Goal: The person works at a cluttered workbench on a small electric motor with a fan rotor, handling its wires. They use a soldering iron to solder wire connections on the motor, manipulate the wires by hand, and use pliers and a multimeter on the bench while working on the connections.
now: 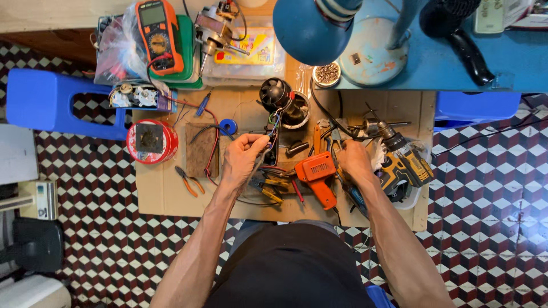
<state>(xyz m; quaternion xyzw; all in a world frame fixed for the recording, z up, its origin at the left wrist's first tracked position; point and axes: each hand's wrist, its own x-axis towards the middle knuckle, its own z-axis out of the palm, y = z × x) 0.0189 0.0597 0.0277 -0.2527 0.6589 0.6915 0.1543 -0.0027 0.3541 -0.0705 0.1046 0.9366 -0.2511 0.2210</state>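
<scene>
On the cardboard-topped bench, the left hand (pixel 242 155) pinches a bundle of coloured wires (pixel 274 126) leading toward the black motor (pixel 283 100) at one o'clock. The right hand (pixel 353 161) curls around a dark tool, beside the orange soldering gun (pixel 317 174). At eleven o'clock lies a flat clear package (pixel 251 50) with a yellow label.

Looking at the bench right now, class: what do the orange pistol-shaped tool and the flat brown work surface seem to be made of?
The orange pistol-shaped tool: probably moulded plastic, with its smooth, even-coloured, faintly shiny shell. The flat brown work surface: likely cardboard, matte tan, with a thin sheet edge.
</scene>
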